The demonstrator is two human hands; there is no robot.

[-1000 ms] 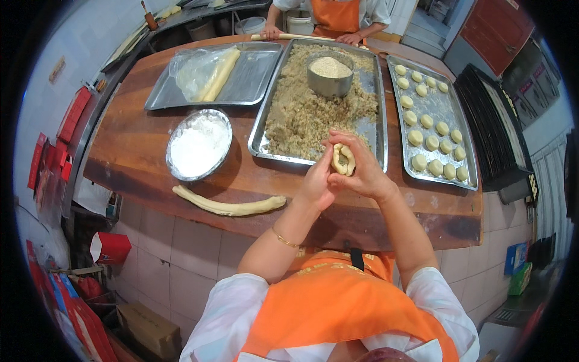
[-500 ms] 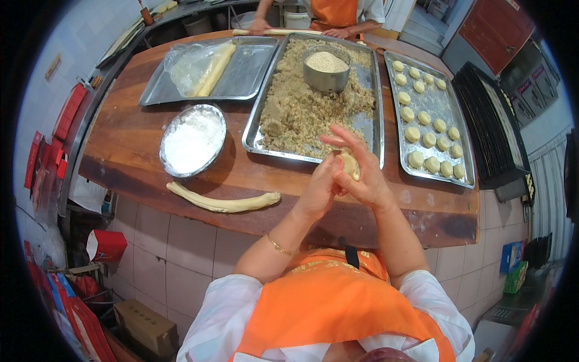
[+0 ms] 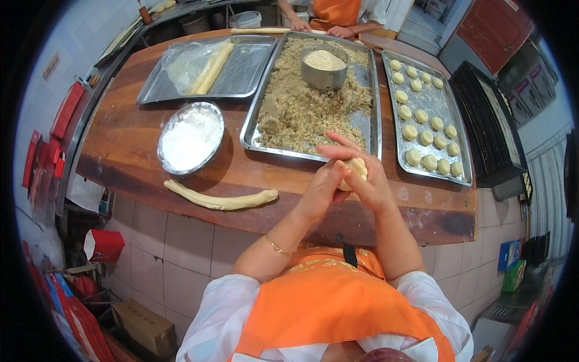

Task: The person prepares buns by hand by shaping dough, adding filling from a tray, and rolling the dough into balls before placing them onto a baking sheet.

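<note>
Between my two hands, over the table's near edge, is a small pale dough ball [image 3: 356, 169]. My left hand [image 3: 321, 192] is closed round its left side, with the thumb pressed against it. From the right my right hand [image 3: 375, 188] cups the same ball, some of its fingers stretched out above. Just beyond my hands lies a large metal tray [image 3: 245, 134] of crumbly brown filling [image 3: 289, 108]. A rope of dough [image 3: 223, 199] rests at the table edge to my left, below a metal bowl of white flour [image 3: 192, 140].
A tray [image 3: 405, 166] with several round dough pieces stands at the right, beside dark stacked trays [image 3: 482, 120]. A round tin of pale grains [image 3: 324, 67] sits in the filling. Far left, a tray [image 3: 247, 72] holds plastic-covered dough. Across the wooden table [image 3: 120, 127], a co-worker's hands [image 3: 341, 31] handle a long dough rope.
The dough ball has turned between my hands and shows more of its top. The co-worker's hand on the left has moved right along the dough rope. The view has shifted slightly.
</note>
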